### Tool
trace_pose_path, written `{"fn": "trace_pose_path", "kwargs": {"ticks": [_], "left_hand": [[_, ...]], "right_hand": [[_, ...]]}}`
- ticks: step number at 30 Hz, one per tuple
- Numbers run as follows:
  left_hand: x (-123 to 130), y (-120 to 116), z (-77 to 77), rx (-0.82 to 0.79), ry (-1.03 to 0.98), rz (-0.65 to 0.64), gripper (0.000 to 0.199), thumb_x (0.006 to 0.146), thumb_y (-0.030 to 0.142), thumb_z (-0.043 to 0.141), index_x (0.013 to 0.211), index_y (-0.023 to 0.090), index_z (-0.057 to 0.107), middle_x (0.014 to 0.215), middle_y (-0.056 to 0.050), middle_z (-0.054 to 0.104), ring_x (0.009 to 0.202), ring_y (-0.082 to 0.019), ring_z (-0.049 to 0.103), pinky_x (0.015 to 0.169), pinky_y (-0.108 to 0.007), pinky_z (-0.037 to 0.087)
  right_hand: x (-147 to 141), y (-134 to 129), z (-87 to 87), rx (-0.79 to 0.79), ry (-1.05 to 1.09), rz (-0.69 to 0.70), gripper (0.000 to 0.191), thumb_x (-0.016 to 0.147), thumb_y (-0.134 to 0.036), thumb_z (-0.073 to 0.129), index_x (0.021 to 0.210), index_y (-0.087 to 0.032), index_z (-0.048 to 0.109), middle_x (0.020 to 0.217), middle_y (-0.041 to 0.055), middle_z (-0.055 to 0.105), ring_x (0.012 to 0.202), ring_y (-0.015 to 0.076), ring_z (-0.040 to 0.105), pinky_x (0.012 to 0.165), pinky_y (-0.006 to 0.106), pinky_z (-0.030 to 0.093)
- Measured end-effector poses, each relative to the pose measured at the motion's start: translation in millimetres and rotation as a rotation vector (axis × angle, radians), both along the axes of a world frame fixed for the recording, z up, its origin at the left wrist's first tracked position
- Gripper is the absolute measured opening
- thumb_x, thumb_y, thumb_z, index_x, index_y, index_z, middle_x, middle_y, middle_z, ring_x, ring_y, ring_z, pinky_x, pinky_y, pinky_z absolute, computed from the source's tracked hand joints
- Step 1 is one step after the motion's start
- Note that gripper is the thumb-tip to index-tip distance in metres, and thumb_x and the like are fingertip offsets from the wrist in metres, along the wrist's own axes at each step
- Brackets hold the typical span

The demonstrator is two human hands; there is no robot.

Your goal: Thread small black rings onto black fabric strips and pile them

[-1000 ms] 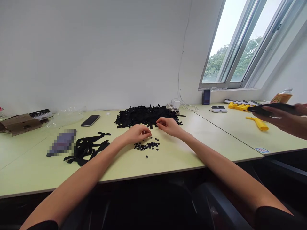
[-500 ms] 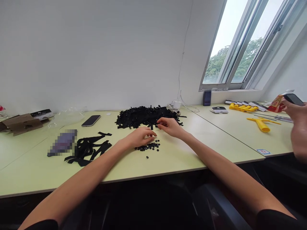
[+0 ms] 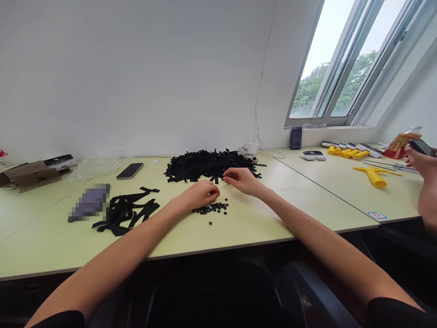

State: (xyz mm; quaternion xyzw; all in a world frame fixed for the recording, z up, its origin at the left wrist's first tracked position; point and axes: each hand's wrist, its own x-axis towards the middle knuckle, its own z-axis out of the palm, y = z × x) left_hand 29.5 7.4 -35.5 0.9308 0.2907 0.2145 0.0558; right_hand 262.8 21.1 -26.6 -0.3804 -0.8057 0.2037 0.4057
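My left hand rests on the pale green table, its fingertips curled together just above a small scatter of black rings. My right hand pinches its fingertips at the front edge of a dense heap of black strips. Anything small between the fingertips of either hand is hidden. A looser bunch of black strips lies to the left of my left hand, beside a blurred, pixelated object.
A phone lies behind the loose strips, near a plastic bag and flattened cardboard. To the right, a co-worker's hand holds a phone near a yellow tool and a bottle.
My left hand has moved right and forward, closer to the rings. The co-worker's hand has moved the phone from mid-right to the right edge, raising it.
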Motion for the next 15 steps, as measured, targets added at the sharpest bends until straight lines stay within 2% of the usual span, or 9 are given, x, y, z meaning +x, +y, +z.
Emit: {"fn": "trace_pose_path", "kwargs": {"ticks": [3,7,11,15], "left_hand": [[-0.4,3.0,-1.4,-0.101,-0.115,0.104,0.021,0.091,0.022,0.060,0.091,0.017,0.080,0.086,-0.007,0.076,0.081,-0.020,0.067,0.076,-0.029,0.048],[3.6,1.6,1.3,-0.280,-0.450,0.291,0.025,0.089,0.034,0.063,0.091,0.016,0.080,0.079,-0.003,0.076,0.066,-0.015,0.060,0.060,-0.026,0.041],[7.2,-2.7,7.0,-0.369,-0.642,0.260,0.031,0.088,0.041,0.065,0.099,0.017,0.081,0.078,-0.002,0.075,0.063,-0.014,0.057,0.057,-0.025,0.037],[8.4,-4.9,8.2,-0.363,-0.648,0.253,0.032,0.088,0.043,0.065,0.099,0.018,0.082,0.085,-0.005,0.077,0.066,-0.015,0.059,0.059,-0.027,0.039]], "right_hand": [[-1.8,-1.2,-0.1,-0.081,0.049,0.062,0.027,0.089,-0.045,0.067,0.087,-0.018,0.071,0.077,0.0049,0.072,0.071,0.0174,0.065,0.067,0.032,0.050],[-7.2,-2.5,-3.0,-0.220,0.135,0.190,0.036,0.086,-0.052,0.073,0.091,-0.017,0.073,0.077,0.0054,0.072,0.073,0.0178,0.067,0.072,0.033,0.054],[-12.8,-3.9,-5.7,-0.244,0.158,0.191,0.039,0.084,-0.054,0.077,0.092,-0.017,0.074,0.075,0.0054,0.072,0.069,0.0170,0.065,0.065,0.030,0.051],[-15.1,-5.0,-6.2,-0.210,0.142,0.139,0.039,0.082,-0.055,0.079,0.086,-0.017,0.073,0.073,0.0044,0.070,0.063,0.0143,0.060,0.057,0.027,0.044]]}}
